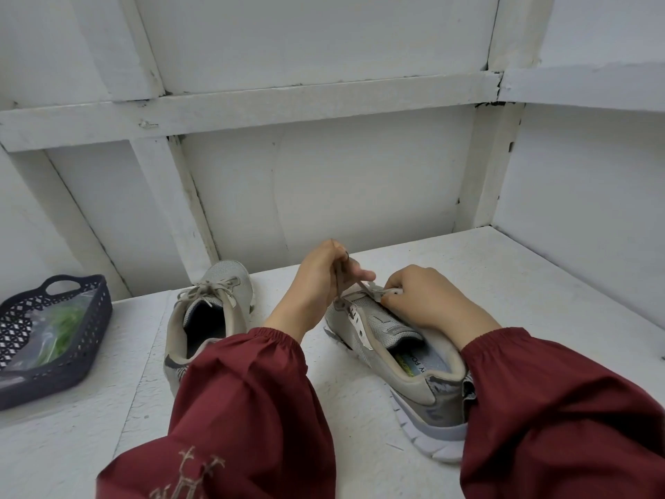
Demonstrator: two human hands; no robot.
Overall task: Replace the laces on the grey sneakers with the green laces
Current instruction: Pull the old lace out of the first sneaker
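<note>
Two grey sneakers lie on the white table. The left sneaker (212, 311) still carries its tied grey lace. The right sneaker (406, 358) lies between my arms, toe pointing away. My left hand (316, 282) pinches the old grey lace (340, 282) and holds it taut above the eyelets. My right hand (428, 300) rests on the sneaker's front and pinches the other lace end near the toe. The green laces (61, 329) lie in a clear bag inside the basket at the left.
A dark blue perforated basket (97, 318) stands at the table's left edge. White walls with wooden beams close the space behind and to the right. My dark red sleeves cover the near table.
</note>
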